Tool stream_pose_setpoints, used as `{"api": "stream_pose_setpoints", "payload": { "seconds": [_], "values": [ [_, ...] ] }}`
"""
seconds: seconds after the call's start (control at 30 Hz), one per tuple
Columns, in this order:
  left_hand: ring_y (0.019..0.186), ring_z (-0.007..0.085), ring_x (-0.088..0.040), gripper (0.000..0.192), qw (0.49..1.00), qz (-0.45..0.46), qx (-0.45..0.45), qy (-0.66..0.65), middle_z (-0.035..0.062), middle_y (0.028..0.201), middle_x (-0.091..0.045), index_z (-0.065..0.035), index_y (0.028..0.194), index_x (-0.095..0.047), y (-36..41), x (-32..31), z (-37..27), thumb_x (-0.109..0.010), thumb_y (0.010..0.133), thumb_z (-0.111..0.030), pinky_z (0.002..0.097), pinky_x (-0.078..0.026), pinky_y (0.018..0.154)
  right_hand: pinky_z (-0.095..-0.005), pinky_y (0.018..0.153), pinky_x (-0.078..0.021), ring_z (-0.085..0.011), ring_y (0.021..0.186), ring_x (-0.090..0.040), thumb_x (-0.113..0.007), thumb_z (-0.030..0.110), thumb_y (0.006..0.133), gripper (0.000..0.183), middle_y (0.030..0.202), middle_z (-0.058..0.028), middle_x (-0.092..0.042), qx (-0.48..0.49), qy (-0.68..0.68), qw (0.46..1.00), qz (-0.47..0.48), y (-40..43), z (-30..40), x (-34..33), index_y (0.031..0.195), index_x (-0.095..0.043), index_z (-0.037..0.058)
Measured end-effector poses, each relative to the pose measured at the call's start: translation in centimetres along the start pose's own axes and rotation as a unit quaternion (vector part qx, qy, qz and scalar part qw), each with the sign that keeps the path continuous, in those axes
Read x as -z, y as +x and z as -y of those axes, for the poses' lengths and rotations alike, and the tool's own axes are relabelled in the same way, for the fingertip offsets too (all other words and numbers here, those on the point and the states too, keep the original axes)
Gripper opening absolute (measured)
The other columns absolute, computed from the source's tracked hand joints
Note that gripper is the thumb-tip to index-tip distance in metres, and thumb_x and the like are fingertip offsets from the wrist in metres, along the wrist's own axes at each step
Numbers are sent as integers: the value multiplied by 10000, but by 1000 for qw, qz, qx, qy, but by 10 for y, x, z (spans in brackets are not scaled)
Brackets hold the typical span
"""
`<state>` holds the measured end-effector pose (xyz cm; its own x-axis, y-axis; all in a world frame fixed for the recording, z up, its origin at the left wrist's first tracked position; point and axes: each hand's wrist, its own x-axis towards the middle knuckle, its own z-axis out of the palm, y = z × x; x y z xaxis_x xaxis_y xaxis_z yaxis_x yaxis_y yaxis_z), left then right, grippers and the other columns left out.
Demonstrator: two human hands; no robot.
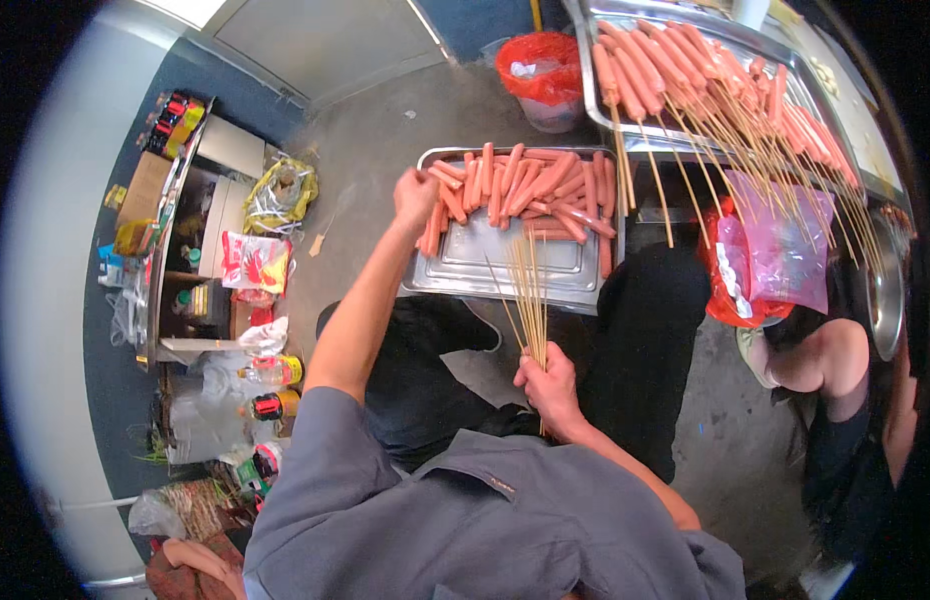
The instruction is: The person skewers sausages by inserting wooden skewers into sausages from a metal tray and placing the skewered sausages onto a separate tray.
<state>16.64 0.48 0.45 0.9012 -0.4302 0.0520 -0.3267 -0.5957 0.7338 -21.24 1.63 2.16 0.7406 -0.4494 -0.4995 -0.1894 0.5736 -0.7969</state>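
My right hand (552,390) grips a bundle of thin bamboo skewers (534,296), which fan out upward in front of my lap. Over the left rim of a metal tray (502,281) is my left hand (416,199), its fingers curled beside the nearest sausages. Whether it pinches anything is hidden by the hand itself. Many loose pink sausages (540,184) lie heaped across the tray's far half, some crossing over others. A second metal tray (603,124), at the upper right, bears a pile of skewered sausages (652,60) with their sticks hanging over its near edge.
Behind the trays stands a bucket lined with a red bag (540,82). A pink plastic bag (791,240) hangs at the right, near another person's bent knee (844,352). Along the left wall are a cabinet (202,247), bottles (273,371) and a yellow-lined bin (285,191).
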Motion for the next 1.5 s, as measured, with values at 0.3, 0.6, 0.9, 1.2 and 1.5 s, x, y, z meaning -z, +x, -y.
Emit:
{"api": "stream_pose_setpoints", "payload": {
  "seconds": [0.3, 0.6, 0.9, 1.2, 1.5],
  "values": [
    [861, 407, -605, 302, 955, -32, -73, 287, 210, 925, -613, -31, 1008, -540, -41, -27, 58, -567, 820, -267, 486, -479, 742, -207, 411, -315, -45, 469, -395, -499, 161, 898, 104, 623, -10, -546, -23, 23, 999, -5, 5, -8, 2, 929, -513, 63],
    [903, 298, -621, 234, 934, -64, -153, 316, 145, 1003, -588, 8, 993, -543, -77, -35, 38, -580, 779, -81, 399, -522, 702, -201, 388, -294, -37, 444, -375, -498, 162, 901, 108, 623, -10, -540, -3, 59, 998, 9, 8, -7, 1, 935, -506, 60],
    [594, 217, -598, 171, 846, 130, 173, -488, 36, 702, -574, -68, 946, -500, -97, -15, -27, -591, 822, -144, 345, -493, 536, -199, 403, -308, -40, 464, -391, -503, 163, 908, 107, 642, -5, -545, 16, 19, 1000, -5, 5, -5, 6, 942, -516, 62],
    [472, 91, -362, 297, 638, 152, 226, -721, -12, 618, -398, -115, 804, -436, -108, -16, -29, -482, 946, -372, 238, -317, 471, -198, 457, -332, -38, 512, -411, -514, 166, 900, 129, 639, 11, -539, 25, -9, 999, 33, -1, -3, 0, 981, -535, 68],
    [500, 92, -347, 227, 528, 162, 287, -783, -22, 598, -334, -121, 803, -423, -109, -16, -30, -471, 962, -276, 228, -326, 488, -173, 371, -262, -17, 428, -352, -501, 147, 915, 124, 643, -4, -531, 31, -24, 998, 39, 2, -10, -1, 1011, -497, 69]
  ]
}}
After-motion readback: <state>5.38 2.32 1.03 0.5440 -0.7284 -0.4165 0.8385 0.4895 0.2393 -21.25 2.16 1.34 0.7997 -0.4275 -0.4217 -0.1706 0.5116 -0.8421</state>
